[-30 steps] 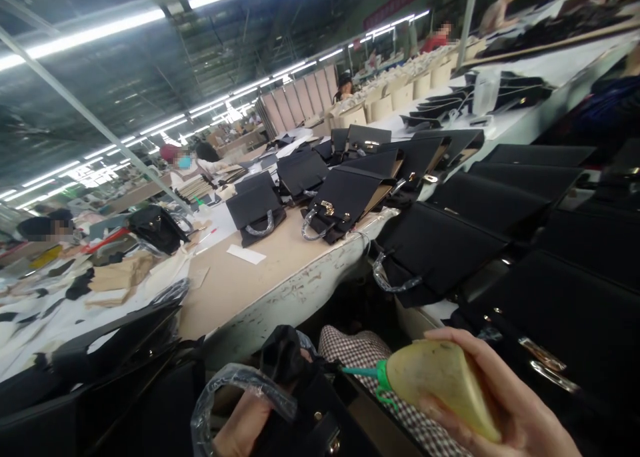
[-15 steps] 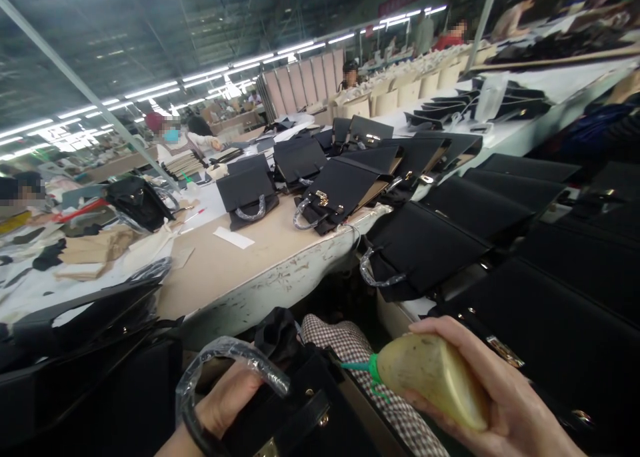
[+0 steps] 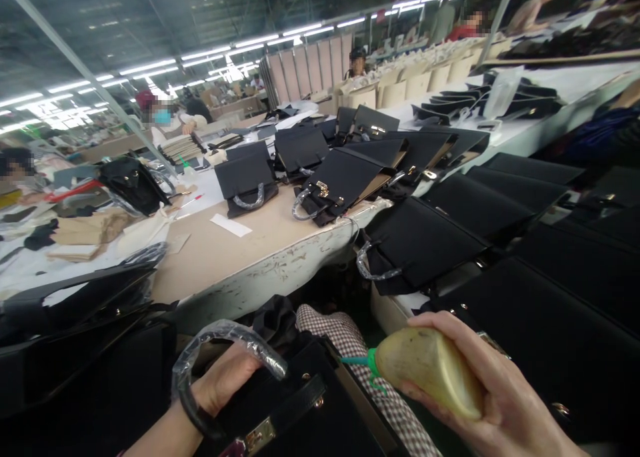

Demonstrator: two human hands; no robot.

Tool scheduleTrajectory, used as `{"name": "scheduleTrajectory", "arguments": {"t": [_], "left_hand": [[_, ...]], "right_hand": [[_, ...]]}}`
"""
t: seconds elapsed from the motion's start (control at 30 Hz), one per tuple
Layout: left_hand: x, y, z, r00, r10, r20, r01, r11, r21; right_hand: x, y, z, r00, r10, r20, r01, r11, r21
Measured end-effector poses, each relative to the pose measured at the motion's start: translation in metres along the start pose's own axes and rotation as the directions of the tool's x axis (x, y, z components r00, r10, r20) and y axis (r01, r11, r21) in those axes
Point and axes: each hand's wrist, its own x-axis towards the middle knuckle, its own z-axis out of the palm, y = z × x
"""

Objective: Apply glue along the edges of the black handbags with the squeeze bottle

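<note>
My right hand [image 3: 493,383] is wrapped around a yellowish squeeze bottle [image 3: 425,370] with a green cap and a thin teal nozzle. The bottle lies sideways, its nozzle tip at the side edge of a black handbag [image 3: 285,383]. That bag rests in my lap over checked cloth [image 3: 340,327]. Through its plastic-wrapped handle [image 3: 220,330] reaches my left hand [image 3: 230,377], which grips the bag near its top; most of its fingertips are hidden behind the bag. Gold hardware [image 3: 260,435] shows on the bag's front.
Several black handbags [image 3: 345,180] lie on the table [image 3: 200,263] ahead, and more [image 3: 545,337] are piled at my right. Other black bags [image 3: 75,323] stand at my left. A white strip [image 3: 231,225] lies on the table. A masked co-worker [image 3: 167,123] sits across.
The view has shifted slightly, and more of the bag's gold clasp shows. Both hands keep their holds, and the nozzle stays at the bag's edge.
</note>
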Motion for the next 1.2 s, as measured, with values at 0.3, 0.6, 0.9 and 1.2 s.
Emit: {"name": "scheduleTrajectory", "arguments": {"t": [0.3, 0.6, 0.9, 1.2], "left_hand": [[-0.004, -0.002, -0.003, 0.996, -0.072, -0.053, 0.075, 0.995, 0.061], [0.0, 0.002, 0.003, 0.995, -0.074, -0.067, 0.07, 0.996, -0.053], [-0.004, -0.011, 0.002, 0.987, -0.121, -0.106, 0.108, 0.987, -0.121], [-0.003, 0.002, 0.007, 0.979, -0.118, -0.167, 0.106, 0.991, -0.08]], "right_hand": [[-0.018, 0.003, -0.007, 0.994, 0.053, 0.091, -0.051, 0.998, -0.027], [-0.034, 0.006, -0.017, 0.985, 0.094, 0.145, -0.091, 0.996, -0.022], [-0.045, 0.006, -0.024, 0.971, 0.109, 0.214, -0.1, 0.994, -0.05], [-0.066, 0.017, -0.022, 0.921, 0.226, 0.317, -0.246, 0.969, 0.026]]}}
